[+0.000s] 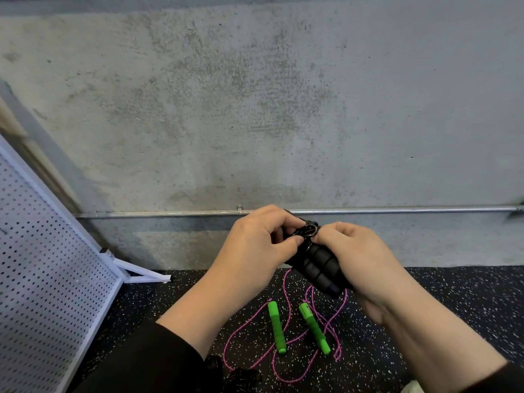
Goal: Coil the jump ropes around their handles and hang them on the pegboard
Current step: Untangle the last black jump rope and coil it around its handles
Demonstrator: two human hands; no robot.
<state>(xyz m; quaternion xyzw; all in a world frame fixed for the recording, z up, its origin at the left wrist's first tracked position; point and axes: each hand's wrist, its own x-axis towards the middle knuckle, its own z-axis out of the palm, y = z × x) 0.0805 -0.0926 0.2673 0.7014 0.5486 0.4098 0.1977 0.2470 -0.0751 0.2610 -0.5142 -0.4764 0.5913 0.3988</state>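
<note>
Nearest, on the speckled rubber floor (453, 307), the second rope lies untouched: pink braided cord (286, 296) loose and looping, its two green foam handles (276, 327) lying side by side, uncoiled. Above it, the right hand (365, 262) curls around a pair of black ribbed foam handles (317, 265) held together; the left hand (255, 245) pinches at their top end, apparently working the cord there. Whether that coil is finished cannot be told. The white perforated pegboard (42, 265) leans left, nothing visibly hung. Beyond: a metal conduit (170, 214) along a rough concrete wall (255, 95).
</note>
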